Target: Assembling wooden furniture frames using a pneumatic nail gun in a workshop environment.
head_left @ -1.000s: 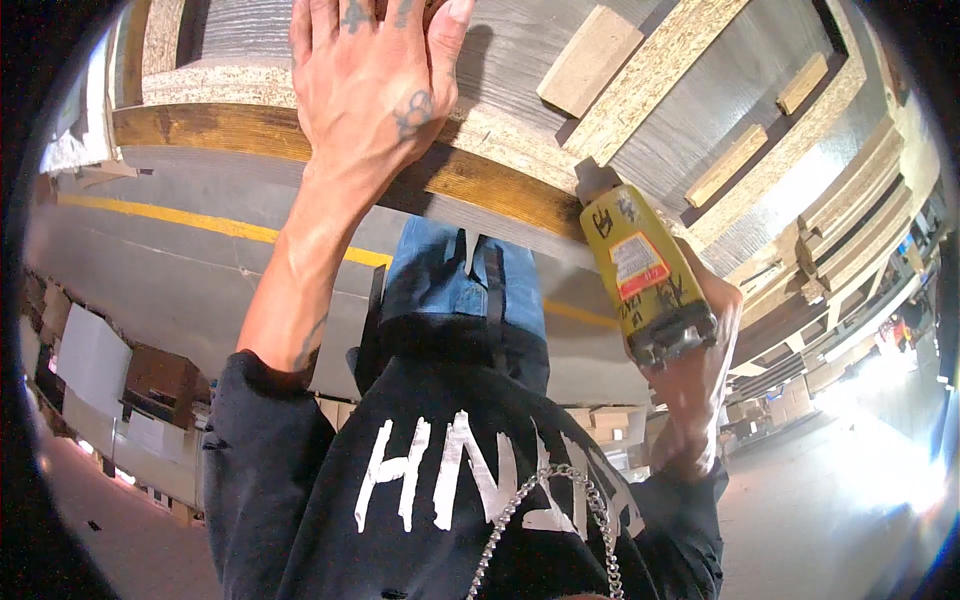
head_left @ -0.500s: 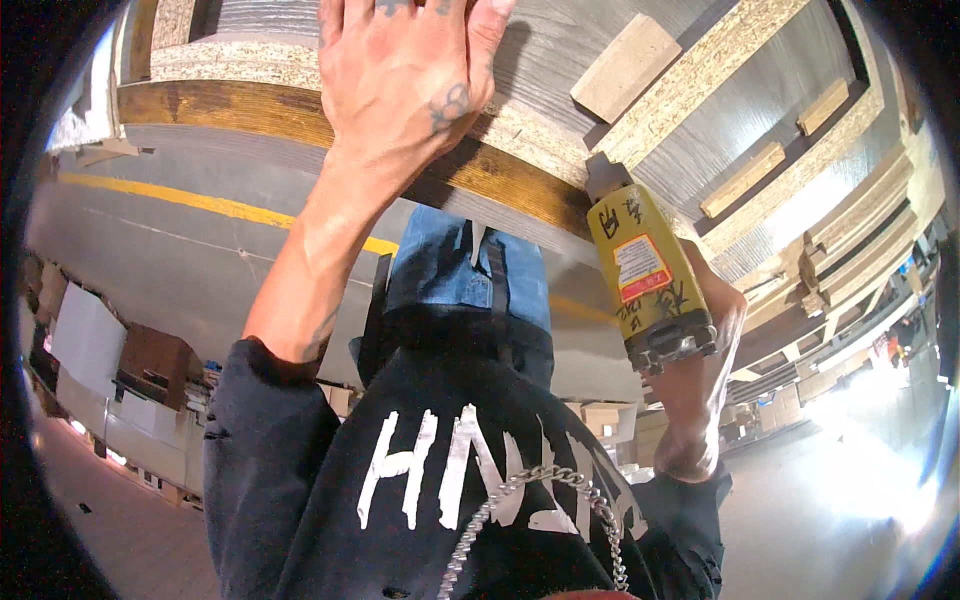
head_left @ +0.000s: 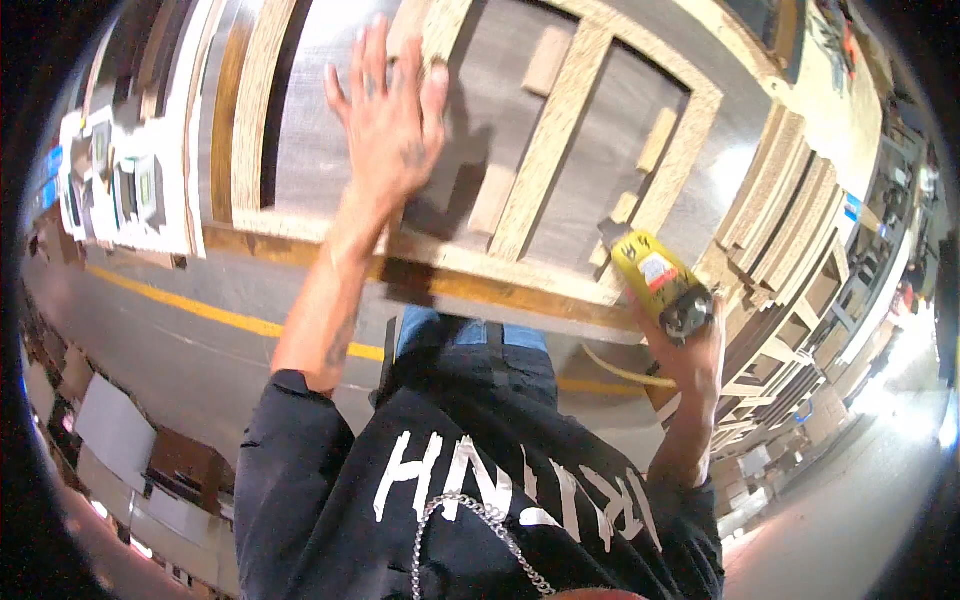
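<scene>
A flat panel frame of particle-board strips [head_left: 545, 150] on a grey wood-grain sheet [head_left: 320, 110] lies before me. Over its left half is my left hand [head_left: 392, 140], open, fingers spread and holding nothing. A shadow falls to the right of that hand; whether it touches the panel I cannot tell. My right hand [head_left: 700, 345] grips a yellow nail gun [head_left: 655, 275] with a dark end cap. The gun's nose points at the frame's near right corner, beside small wood blocks [head_left: 624, 208]. Most of the right hand's fingers are hidden behind the tool.
Particle-board strips [head_left: 775, 190] are stacked to the right of the panel, above wooden frames [head_left: 775, 370]. A pale hose [head_left: 620, 372] hangs below the near edge. White-wrapped items [head_left: 130, 190] stand at the left. A yellow line [head_left: 200, 302] crosses the floor.
The view has shifted, showing more of the panel. My left hand has come off the near rail, fingers now spread. The nail gun has moved right, from the crossbar's foot toward the frame's corner.
</scene>
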Motion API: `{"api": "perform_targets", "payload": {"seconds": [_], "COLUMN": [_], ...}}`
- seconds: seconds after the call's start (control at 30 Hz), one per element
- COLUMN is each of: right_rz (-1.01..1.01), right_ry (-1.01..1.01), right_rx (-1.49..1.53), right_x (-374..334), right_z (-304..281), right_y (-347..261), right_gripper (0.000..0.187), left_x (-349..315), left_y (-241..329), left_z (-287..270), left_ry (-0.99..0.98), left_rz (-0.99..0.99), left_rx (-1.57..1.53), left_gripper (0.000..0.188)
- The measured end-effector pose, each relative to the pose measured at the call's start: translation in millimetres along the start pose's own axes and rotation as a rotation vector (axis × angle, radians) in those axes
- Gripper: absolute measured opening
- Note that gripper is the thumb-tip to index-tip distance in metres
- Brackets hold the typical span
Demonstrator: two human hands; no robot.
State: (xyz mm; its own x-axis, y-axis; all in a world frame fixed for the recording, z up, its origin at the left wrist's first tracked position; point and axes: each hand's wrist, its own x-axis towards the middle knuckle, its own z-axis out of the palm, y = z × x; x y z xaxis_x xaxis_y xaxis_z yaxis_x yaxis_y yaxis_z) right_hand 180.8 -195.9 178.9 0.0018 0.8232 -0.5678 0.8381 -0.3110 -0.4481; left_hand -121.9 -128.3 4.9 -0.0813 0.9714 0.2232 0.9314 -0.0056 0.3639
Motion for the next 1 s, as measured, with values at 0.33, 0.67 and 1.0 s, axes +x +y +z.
{"api": "perform_targets", "payload": {"seconds": [0.33,0.67,1.0], "right_rz": [-0.202,-0.153,-0.199], "right_ry": [0.097,0.019,0.030], "right_rx": [-0.032,-0.172,-0.108], "right_x": [163,199,208], "right_z": [-39,-45,-45], "right_y": [-32,-25,-59], "right_gripper": [0.027,0.059,0.042], "left_x": [128,126,128], "left_y": [-25,-35,-31], "left_z": [43,55,52], "left_ry": [-0.126,-0.120,-0.199], "left_rz": [0.195,0.151,0.133], "left_rx": [0.022,-0.057,-0.060], "left_gripper": [0.044,0.042,0.043]}}
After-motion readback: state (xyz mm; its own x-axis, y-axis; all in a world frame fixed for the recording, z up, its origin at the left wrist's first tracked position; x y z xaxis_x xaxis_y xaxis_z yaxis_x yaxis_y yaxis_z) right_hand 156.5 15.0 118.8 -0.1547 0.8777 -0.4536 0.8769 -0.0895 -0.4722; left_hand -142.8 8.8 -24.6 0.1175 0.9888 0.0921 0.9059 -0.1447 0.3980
